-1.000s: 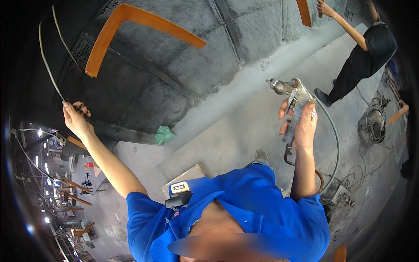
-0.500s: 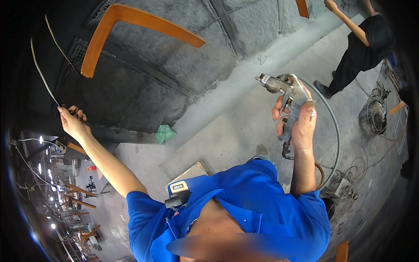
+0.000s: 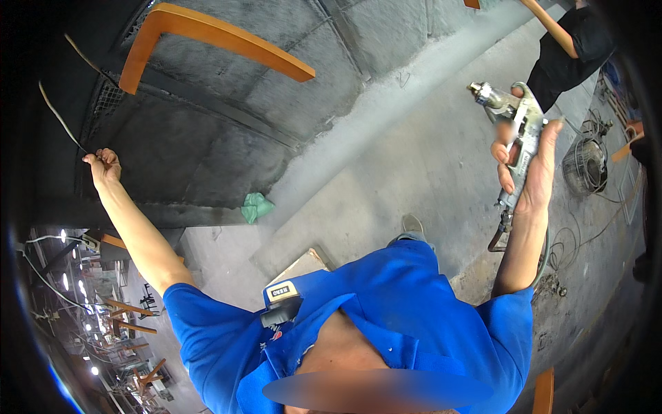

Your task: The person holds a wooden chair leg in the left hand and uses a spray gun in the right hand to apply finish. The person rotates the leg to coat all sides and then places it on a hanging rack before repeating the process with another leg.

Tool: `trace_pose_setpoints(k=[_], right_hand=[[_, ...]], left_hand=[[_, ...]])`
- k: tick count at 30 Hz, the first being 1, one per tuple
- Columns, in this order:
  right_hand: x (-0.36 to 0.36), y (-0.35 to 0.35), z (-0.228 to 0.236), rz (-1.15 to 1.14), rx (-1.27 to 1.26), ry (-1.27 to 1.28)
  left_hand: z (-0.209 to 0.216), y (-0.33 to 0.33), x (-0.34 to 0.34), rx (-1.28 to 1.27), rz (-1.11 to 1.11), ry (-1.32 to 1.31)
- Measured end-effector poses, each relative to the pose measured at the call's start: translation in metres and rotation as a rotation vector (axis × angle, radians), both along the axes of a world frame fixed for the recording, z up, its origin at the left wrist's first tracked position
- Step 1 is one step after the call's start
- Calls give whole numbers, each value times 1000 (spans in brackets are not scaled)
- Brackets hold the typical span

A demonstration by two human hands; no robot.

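Observation:
My right hand [image 3: 534,162] is wrapped round the grip of a metal spray gun [image 3: 518,127], held out to the right with its nozzle toward the upper left. A hose fitting [image 3: 505,221] hangs below the grip. At the far left, my raised left hand [image 3: 103,168] has its fingers closed at the lower end of a thin pale wire [image 3: 58,116]. An orange-brown, bent wooden piece [image 3: 234,40], like a chair part, hangs beyond and above that hand, touched by neither hand. A second thin wire [image 3: 86,56] runs down to its lower end.
A grey, dust-coated booth wall [image 3: 276,103] spans the far side, with a green crumpled bag [image 3: 256,207] at its foot. A person in black [image 3: 569,58] stands far right. Near them are a round wire-caged object [image 3: 585,171] and loose hoses [image 3: 569,245]. More wooden pieces [image 3: 131,314] hang lower left.
The spray gun and my right hand have moved right and slightly up. My left hand has shifted a little left and up. The hanging wooden piece appears slightly higher and further left.

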State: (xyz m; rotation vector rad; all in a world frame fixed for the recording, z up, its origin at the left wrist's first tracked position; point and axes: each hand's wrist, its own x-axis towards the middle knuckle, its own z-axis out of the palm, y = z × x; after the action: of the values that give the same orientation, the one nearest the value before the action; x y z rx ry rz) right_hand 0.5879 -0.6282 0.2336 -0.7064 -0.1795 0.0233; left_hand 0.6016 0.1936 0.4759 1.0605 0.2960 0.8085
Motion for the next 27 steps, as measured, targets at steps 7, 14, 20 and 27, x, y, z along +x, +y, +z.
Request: trace_pose_setpoints(k=[7,14,20,27], right_hand=[[2,-12,-51,-115,-358,486],[-5,-7,-7,0,-254,182],[14,15,69,31,11,-169],[38,21,129,63,98,-439]], left_hand=[[26,74,29,-158,35,-77],[43,101,49,-166,118,-19],[27,25,58,-111,148,-18],[26,-35,59,-91,223,105]])
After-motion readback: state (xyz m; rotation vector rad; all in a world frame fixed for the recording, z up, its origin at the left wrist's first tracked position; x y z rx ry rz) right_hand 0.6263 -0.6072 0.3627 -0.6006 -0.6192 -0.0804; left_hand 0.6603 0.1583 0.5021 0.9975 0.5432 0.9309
